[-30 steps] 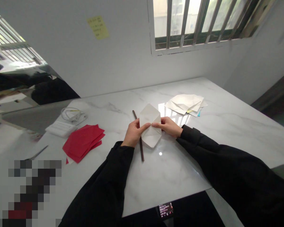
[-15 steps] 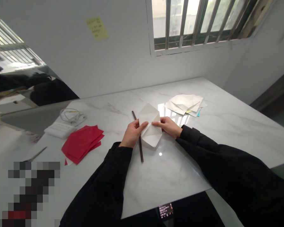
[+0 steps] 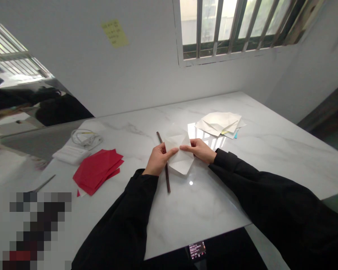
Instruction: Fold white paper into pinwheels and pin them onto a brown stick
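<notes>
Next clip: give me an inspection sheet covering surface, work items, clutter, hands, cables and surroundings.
Surface: white marbled table, bright light patches on it.
Work items: white folded paper.
Clutter: dark stick by the left hand; red papers and white block at left; cream paper pile at right.
Hands: left hand and right hand pinch opposite sides of the paper.
Cables: white cable, coiled behind the white block.
Surroundings: wall with barred window and yellow note.
</notes>
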The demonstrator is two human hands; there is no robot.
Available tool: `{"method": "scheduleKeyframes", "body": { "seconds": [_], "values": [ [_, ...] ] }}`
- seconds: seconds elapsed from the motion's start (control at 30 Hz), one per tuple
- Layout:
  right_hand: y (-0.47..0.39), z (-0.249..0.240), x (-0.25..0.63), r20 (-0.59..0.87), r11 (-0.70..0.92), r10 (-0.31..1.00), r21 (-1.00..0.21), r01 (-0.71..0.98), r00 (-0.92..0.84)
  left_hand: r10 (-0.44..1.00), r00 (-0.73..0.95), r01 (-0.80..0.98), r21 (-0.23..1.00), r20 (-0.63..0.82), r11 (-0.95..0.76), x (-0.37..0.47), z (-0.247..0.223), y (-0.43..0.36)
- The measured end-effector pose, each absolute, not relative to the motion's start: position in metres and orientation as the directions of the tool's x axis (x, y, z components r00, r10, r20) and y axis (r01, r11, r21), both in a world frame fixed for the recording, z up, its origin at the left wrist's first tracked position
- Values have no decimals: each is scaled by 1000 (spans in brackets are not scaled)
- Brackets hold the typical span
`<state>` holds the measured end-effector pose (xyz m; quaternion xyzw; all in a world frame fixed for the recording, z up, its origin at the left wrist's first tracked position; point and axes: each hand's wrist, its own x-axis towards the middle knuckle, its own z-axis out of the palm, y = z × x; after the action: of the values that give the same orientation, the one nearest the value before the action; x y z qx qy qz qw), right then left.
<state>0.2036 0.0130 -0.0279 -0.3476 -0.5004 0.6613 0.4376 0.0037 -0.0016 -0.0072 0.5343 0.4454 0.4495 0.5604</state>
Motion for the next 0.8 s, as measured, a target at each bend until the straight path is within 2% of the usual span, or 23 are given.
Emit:
{"method": "scheduleKeyframes", "body": {
  "seconds": [0.43,0.6,0.8],
  "values": [
    [10,-24,205,-51,-142,914,-970,-197,-403,975,219,-27,999,-30,36,5,-8,-2],
    [12,-27,206,-37,-141,911,-964,-225,-411,983,181,-32,999,-25,31,4,-6,-1],
    [13,-27,207,-27,-105,912,-980,-171,-408,987,161,-13,1000,-13,15,4,-1,-3]
  ]
}}
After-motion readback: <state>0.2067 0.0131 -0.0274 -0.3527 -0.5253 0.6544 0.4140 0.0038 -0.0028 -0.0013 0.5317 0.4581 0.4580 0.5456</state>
